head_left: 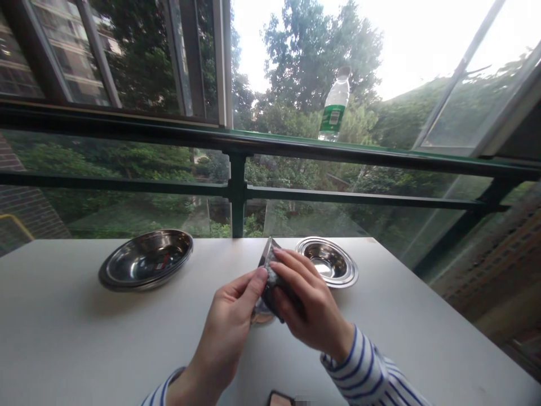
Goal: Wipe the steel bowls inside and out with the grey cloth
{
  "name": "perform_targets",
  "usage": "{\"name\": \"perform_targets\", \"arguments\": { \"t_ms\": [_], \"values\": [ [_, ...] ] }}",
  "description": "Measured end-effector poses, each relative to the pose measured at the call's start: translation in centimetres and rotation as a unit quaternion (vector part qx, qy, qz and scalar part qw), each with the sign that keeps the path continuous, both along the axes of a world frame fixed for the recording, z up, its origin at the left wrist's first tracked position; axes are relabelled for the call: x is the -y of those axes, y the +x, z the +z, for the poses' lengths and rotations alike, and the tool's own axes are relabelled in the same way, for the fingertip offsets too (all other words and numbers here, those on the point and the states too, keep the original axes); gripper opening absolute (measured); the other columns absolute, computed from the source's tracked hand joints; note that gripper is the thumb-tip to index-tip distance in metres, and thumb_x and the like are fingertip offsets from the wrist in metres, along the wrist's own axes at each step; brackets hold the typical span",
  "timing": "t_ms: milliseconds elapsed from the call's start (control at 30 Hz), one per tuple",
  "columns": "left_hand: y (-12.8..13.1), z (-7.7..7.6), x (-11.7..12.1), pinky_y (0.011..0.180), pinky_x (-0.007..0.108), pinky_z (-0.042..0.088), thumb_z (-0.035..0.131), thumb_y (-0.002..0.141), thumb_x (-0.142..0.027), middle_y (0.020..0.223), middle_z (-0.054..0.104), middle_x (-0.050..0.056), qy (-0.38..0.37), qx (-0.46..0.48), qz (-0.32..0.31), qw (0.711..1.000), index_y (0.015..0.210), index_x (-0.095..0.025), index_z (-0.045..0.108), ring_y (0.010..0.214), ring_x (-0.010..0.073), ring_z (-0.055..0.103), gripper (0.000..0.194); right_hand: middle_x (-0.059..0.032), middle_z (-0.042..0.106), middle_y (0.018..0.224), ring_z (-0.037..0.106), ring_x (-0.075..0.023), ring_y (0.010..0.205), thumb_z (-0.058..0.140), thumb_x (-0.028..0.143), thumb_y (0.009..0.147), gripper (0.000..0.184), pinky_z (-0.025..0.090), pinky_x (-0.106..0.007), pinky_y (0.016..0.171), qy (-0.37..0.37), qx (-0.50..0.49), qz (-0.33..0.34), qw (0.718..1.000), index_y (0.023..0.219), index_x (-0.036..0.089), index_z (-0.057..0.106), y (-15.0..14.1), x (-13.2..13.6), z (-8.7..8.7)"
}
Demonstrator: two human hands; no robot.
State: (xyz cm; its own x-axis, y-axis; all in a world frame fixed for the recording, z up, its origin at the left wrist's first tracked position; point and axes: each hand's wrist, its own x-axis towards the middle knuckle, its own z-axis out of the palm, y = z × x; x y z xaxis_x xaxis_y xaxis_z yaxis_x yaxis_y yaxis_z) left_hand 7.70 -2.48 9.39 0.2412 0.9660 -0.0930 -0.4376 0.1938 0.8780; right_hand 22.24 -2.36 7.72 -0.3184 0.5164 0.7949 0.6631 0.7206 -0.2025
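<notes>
My left hand [230, 318] grips a shiny silvery piece [265, 256], seen nearly edge-on, between thumb and fingers; its exact kind is hard to tell. Against its right side my right hand [310, 296] presses a dark grey, speckled, cloth-like pad [274, 282], with the fingers bent over it. Both hands meet above the middle of the white table [127, 349]. Just beyond my right hand lies a small wide-rimmed steel bowl [350, 270], partly covered by the fingers. A larger steel bowl [146, 262] rests at the left.
A dark-edged flat object [279, 398] shows at the table's near edge, mostly cut off. Behind the table runs a dark green railing [237, 192] with glass panels. A plastic bottle with a green label [333, 115] stands on the ledge above the rail.
</notes>
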Motion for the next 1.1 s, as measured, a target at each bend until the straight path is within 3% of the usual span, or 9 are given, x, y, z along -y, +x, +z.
{"name": "perform_targets", "arguments": {
  "t_ms": [200,333,600,800,967,1100],
  "values": [
    [-0.1,-0.3,0.1,0.076,0.025,0.05,0.068,0.073,-0.033,0.086,0.071,0.005,-0.001,0.016,0.017,1.0,0.092,-0.017,0.073,0.081,0.0159,0.063,0.026,-0.0158,0.052,0.129,0.044,-0.0278,0.122,0.05,0.023,0.082,0.041,0.041,-0.047,0.096,0.043,0.063,-0.005,0.997,0.122,0.014,0.047,-0.8,0.2,-0.8],
    [-0.3,-0.6,0.1,0.066,0.021,0.05,0.066,0.075,-0.033,0.082,0.07,0.003,0.001,0.03,0.028,0.999,0.094,-0.018,0.072,0.073,0.013,0.063,0.026,-0.015,0.052,0.13,0.04,-0.0289,0.126,0.053,0.029,0.082,0.045,0.037,-0.048,0.1,0.057,0.099,-0.002,0.993,0.124,0.013,0.047,-1.0,0.3,-0.9],
    [0.0,-0.1,0.5,0.047,0.021,0.047,0.069,0.071,-0.036,0.064,0.066,0.004,-0.036,0.018,0.02,0.999,0.084,-0.011,0.071,0.051,0.0116,0.058,0.028,-0.0139,0.054,0.127,0.047,-0.0254,0.119,0.047,0.025,0.087,0.04,0.044,-0.045,0.095,-0.009,0.029,-0.043,0.999,0.126,0.016,0.047,0.3,-0.2,0.0],
    [-0.5,0.0,-0.2,0.055,0.02,0.05,0.071,0.069,-0.033,0.071,0.067,0.003,-0.022,0.056,0.061,0.996,0.087,-0.013,0.072,0.06,0.012,0.06,0.027,-0.0116,0.052,0.13,0.041,-0.0275,0.124,0.053,0.029,0.082,0.043,0.039,-0.046,0.1,0.055,0.131,0.005,0.99,0.122,0.014,0.051,-1.2,0.9,-0.1],
    [-0.3,0.0,0.1,0.056,0.021,0.05,0.072,0.068,-0.033,0.068,0.067,0.002,-0.027,0.041,0.046,0.998,0.087,-0.014,0.072,0.057,0.0115,0.06,0.027,-0.0119,0.051,0.132,0.041,-0.0265,0.124,0.05,0.03,0.085,0.042,0.039,-0.045,0.099,0.021,0.106,-0.03,0.994,0.124,0.015,0.049,-0.5,0.7,0.4],
    [0.1,-0.1,0.4,0.047,0.022,0.047,0.071,0.068,-0.034,0.063,0.066,0.002,-0.045,0.015,0.046,0.998,0.083,-0.012,0.071,0.05,0.0114,0.057,0.026,-0.0137,0.052,0.13,0.044,-0.0259,0.121,0.046,0.027,0.088,0.041,0.042,-0.046,0.096,-0.02,0.062,-0.072,0.995,0.126,0.013,0.047,-0.1,0.4,0.3]
  ]
}}
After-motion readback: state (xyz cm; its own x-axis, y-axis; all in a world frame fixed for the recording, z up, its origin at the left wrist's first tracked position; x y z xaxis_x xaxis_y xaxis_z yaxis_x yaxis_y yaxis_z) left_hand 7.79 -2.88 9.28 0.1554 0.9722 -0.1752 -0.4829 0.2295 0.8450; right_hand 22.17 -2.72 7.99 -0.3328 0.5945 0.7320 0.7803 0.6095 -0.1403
